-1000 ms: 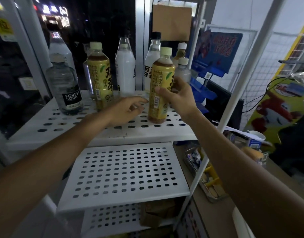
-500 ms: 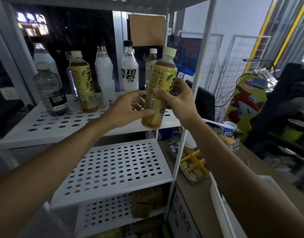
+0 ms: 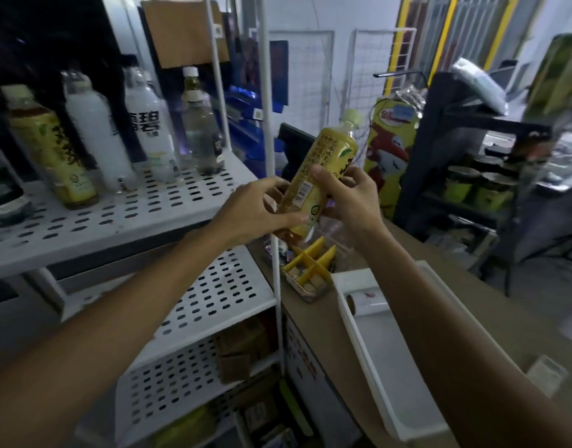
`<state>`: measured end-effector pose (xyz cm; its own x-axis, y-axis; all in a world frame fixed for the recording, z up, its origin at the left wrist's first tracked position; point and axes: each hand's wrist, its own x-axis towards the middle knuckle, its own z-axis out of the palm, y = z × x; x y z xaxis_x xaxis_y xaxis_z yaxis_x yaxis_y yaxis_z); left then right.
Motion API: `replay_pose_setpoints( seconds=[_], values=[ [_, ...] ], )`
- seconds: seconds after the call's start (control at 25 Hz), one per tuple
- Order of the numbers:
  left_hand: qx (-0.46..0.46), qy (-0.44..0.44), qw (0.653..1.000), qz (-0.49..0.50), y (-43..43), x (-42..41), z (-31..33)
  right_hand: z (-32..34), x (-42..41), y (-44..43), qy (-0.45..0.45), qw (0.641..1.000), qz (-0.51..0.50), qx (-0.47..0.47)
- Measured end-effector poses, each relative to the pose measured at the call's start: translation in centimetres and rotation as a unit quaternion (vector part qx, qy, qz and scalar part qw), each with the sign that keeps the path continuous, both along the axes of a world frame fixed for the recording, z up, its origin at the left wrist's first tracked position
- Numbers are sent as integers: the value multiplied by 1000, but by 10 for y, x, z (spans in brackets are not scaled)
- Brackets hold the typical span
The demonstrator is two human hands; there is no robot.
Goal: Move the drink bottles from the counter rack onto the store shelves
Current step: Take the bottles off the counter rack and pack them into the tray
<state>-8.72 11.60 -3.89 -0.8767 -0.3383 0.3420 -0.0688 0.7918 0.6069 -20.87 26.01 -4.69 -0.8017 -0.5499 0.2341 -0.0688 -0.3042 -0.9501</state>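
Holding the tea bottle (image 3: 331,150): both hands, in the air just right of the rack's post (image 3: 268,124) and above the bench (image 3: 323,321); it is tilted, pale cap up and to the right.
Left hand (image 3: 255,208): grip clamped on the bottle's lower part, thumb across the front near the base.
Right hand (image 3: 351,195): grip clamped round the middle, thumb on the label.
Top shelf (image 3: 116,218): a yellow bottle (image 3: 52,147), a white bottle (image 3: 95,134), a lettered clear bottle (image 3: 149,127) and a small clear bottle (image 3: 202,137), all upright.
Bench: a yellow-divided box (image 3: 310,270) below the held bottle, with a white tray (image 3: 339,281) just beside it.
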Motion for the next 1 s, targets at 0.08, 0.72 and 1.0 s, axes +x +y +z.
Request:
replay_pose_setpoints(
  seconds=[0.08,0.72,1.0],
  values=[
    [2,-19,999,-26,17,-21,-12,-13,-13,21,-26,999,-31,12],
    [184,-227,909,-296,63,-187,-134,-146,-100,122,-168,971,-136,100],
    [92,-281,891,-345,60,-220,-203,-222,-102,105,-315,902,-283,86]
  ],
)
